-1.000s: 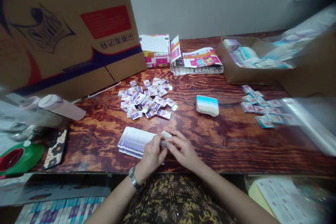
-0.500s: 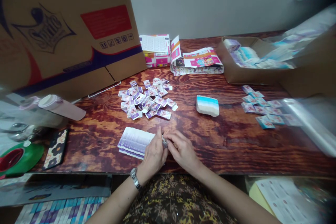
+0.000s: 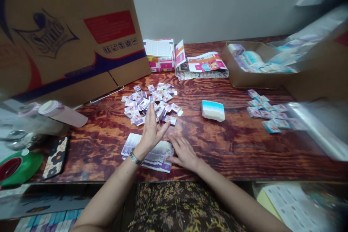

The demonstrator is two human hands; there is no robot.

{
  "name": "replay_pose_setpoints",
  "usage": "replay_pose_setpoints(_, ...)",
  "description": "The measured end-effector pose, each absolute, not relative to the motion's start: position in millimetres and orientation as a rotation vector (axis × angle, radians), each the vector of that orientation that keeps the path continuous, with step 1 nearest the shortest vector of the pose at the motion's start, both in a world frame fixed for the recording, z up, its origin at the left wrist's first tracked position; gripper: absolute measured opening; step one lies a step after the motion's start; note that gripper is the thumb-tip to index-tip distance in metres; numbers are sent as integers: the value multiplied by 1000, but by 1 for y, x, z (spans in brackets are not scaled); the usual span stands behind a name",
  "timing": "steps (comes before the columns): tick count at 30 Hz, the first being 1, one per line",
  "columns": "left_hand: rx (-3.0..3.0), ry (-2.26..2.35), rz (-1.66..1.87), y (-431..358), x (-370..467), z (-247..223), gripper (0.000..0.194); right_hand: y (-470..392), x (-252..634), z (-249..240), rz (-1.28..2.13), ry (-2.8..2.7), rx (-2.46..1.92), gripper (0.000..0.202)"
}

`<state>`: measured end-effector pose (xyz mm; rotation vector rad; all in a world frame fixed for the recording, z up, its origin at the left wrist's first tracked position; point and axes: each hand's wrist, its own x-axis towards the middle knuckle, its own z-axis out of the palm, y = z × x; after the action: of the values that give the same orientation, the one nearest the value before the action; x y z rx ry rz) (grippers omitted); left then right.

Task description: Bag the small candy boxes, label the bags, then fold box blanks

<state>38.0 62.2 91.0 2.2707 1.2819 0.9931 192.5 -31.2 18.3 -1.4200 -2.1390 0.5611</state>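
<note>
our left hand [image 3: 151, 130] is over the fanned row of white-and-purple printed cards [image 3: 156, 156], its fingers held nearly together and pointing at the back edge of the desk [image 3: 231, 152], the thumb spread out to the right. the fingertips reach the near side of the heap of small white-and-purple flower-printed cartons [image 3: 148, 103]; we cannot tell whether they touch it. we see no carton or card gripped there.

our right hand [image 3: 185, 152] lies at the right end of the card row, fingers loosely together, thumb apart from them and at the cards. whether it presses on them we cannot tell.

the row lies along the front edge of the desk, left of its middle, the cards overlapping. we have the cartons behind it, jumbled and tilted, and a stack of white-and-blue cards [image 3: 213, 110] well apart to the right. toward the right edge are small blue and purple cartons [image 3: 268, 110], near a clear plastic bag [image 3: 318, 127]. an open brown cardboard box [image 3: 255, 79] of blue and purple packs sits near the back right corner. near the front left corner we see a flower-patterned phone case [image 3: 56, 156] beside a green tape roll [image 3: 23, 165].
</note>
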Motion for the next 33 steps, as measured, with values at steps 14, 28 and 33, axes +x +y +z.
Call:
replay_pose_setpoints(14,2349,1263,654,-47,9,28,62,-32,192,4,458,-2182,-1425,63)
replay_pose_setpoints(28,2440,1369,634,-51,24,30,68,-35,190,50,935,-1707,-1351,22)
replay_pose_setpoints(33,2378,1368,725,-46,21,31,50,-35,192,64,745,-1749,-1381,21)
